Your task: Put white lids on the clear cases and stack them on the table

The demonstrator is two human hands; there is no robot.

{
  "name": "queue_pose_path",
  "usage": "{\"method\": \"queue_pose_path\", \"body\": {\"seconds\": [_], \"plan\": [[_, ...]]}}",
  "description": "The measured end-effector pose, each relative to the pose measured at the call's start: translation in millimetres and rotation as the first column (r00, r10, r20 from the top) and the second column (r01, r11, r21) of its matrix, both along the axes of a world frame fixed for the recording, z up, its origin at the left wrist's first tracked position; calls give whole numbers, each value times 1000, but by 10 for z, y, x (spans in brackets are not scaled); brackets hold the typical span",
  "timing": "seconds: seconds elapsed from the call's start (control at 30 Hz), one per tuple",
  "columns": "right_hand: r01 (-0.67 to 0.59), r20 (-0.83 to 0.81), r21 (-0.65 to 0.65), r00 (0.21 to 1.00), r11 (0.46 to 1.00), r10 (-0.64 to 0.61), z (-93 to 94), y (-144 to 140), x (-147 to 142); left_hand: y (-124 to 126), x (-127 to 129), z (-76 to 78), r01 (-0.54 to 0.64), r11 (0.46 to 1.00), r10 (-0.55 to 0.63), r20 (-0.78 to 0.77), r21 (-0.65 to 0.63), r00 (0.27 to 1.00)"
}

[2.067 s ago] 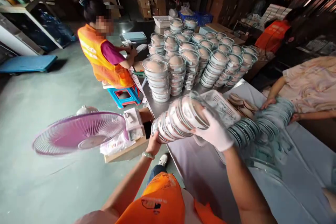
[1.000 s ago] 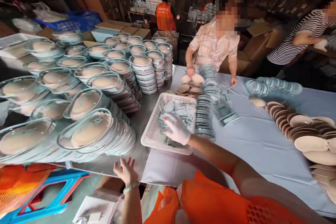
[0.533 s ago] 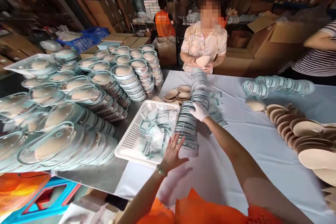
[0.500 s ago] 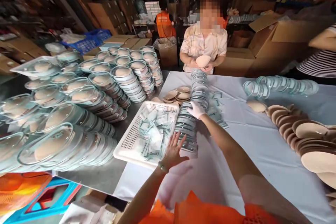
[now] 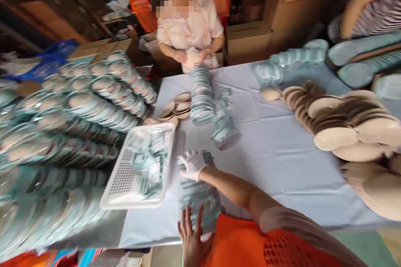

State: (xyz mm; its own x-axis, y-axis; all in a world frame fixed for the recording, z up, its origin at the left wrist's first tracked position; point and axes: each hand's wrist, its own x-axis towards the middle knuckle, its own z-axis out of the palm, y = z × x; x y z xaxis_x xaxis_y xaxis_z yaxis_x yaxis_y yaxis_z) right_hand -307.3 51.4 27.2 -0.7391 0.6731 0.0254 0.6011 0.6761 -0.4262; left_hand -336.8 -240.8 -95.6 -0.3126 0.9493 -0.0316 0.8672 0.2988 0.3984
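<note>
A row of stacked clear plastic cases lies on the white-covered table close to my body. My right hand, in a white glove, rests over its far end with fingers spread. At the near end, my bare left hand has its fingers stretched out against the cases. Motion blur hides how firmly either hand presses. Beside the row stands a white perforated basket holding small printed packets. Farther off is another row of stacked cases, with loose clear pieces next to it.
Tall stacks of clear cases with tan cups fill the left side. Several tan cups lie behind the basket, and piles of them are at right. Across the table, a person holds a tan cup. Cardboard boxes stand behind.
Both hands have come back toward my body, and the near row of cases has slid with them, away from the far row. The camera has turned right and tilted down.
</note>
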Motion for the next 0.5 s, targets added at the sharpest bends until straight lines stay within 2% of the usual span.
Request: {"method": "queue_pose_path", "body": {"seconds": [0.07,0.1,0.2,0.27,0.33,0.4,0.5], "plan": [[7,33,-46,999,999,-5,-179,-320,254,-442,72,-172,21,1000,-22,-7,-17,1000],[42,37,-66,999,997,-39,-266,-436,405,-582,102,-220,42,999,-42,0,-35,999],[213,36,-102,977,972,-210,-442,-617,981,-697,277,-212,130,987,-125,53,-91,991],[317,43,-103,948,943,-314,-476,-597,1414,-569,466,-131,200,973,-190,87,-119,978],[382,60,-107,924,918,-377,-452,-488,1801,-337,681,-44,272,954,-260,109,-123,960],[419,61,-124,908,899,-415,-377,-326,2099,-48,903,34,341,935,-329,121,-95,936],[460,-30,-129,884,879,-467,-164,-59,2401,377,1220,143,391,920,-388,87,-29,918]]}}
